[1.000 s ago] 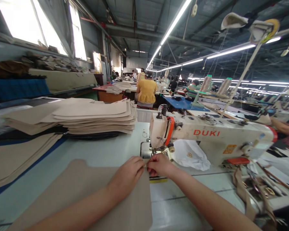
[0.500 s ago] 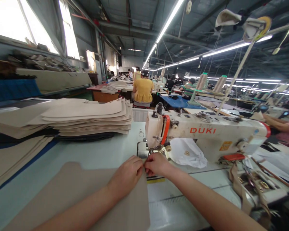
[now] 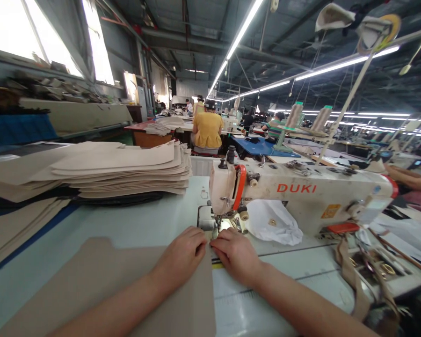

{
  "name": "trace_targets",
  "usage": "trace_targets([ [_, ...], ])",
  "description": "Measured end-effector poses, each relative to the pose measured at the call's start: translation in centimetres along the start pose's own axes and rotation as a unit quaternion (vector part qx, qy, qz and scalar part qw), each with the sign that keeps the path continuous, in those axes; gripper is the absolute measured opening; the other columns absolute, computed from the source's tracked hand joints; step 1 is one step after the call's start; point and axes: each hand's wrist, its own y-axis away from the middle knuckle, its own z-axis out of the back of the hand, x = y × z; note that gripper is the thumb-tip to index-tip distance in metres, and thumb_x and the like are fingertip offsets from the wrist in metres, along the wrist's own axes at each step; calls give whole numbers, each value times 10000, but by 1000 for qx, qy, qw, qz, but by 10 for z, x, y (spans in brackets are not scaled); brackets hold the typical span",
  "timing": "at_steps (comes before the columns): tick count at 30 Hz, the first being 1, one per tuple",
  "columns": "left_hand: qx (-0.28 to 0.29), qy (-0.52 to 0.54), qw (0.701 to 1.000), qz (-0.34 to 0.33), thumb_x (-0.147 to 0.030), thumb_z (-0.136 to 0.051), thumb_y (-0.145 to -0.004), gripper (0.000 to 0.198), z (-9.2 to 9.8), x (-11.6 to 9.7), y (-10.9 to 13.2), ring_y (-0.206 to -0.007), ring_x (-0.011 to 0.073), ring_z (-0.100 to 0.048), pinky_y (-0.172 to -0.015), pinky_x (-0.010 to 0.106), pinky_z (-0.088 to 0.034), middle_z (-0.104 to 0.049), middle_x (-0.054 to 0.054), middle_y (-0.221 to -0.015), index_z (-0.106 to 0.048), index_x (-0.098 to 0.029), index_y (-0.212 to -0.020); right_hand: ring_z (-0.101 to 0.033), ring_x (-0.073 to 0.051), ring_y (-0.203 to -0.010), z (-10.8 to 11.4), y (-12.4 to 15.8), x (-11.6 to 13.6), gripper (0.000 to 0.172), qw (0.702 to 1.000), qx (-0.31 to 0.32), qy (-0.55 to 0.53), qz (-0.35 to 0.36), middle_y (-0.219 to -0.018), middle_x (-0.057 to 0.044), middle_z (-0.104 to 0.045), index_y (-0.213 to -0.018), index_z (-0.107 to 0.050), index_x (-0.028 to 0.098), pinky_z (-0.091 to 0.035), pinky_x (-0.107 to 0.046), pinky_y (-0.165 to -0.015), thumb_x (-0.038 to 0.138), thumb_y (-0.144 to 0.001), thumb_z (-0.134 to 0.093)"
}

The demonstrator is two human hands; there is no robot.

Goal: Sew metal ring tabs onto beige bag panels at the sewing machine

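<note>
A large beige fabric panel [image 3: 126,274] lies on the pale green sewing table under my left forearm, its right edge running up to the sewing machine [image 3: 256,187]. My left hand [image 3: 184,250] is closed, pinching the panel's top right corner just in front of the presser foot [image 3: 219,224]. Beside it, my right hand [image 3: 236,252] has its fingers bent together at the same edge, fingertips close to the left ones. The bit of cloth between the fingertips is mostly covered. A small lamp lights the needle area.
A thick stack of cut beige panels [image 3: 126,164] stands at the left. A white cloth [image 3: 275,222] lies under the machine arm. At the right sits a tray [image 3: 379,267] with straps and rings. A person in yellow [image 3: 207,128] sits ahead; another person's arm [image 3: 410,180] shows far right.
My right hand has turned and lowered slightly, with its back now more upward and its fingers still at the panel edge. My left hand has shifted slightly left.
</note>
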Motion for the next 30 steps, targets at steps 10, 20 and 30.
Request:
trace_targets([
  [10,24,-37,998,-33,-78,-449,-813,197,5,-5,-3,-778,171,-559,-719,278,-465,-611,25,-744,-545,-187,-680,-514,-176,-775,6,-2,-1,146,996,44,74,38,-781,-28,-599,-831,-651,178,-402,-266,-676,184,-904,-525],
  [20,12,-15,999,-33,-70,-461,-798,175,1,0,-2,-765,175,-548,-716,291,-455,-606,23,-748,-549,-184,-697,-529,-183,-836,28,16,4,154,950,89,113,278,-907,-41,-637,-903,-621,125,-432,-303,-748,160,-931,-474],
  [30,21,8,1000,-22,-103,-445,-826,172,3,1,-1,-774,175,-541,-710,292,-451,-607,25,-758,-565,-185,-732,-561,-180,-857,10,8,3,74,969,63,89,221,-924,-35,-651,-927,-607,135,-464,-299,-785,175,-897,-552],
])
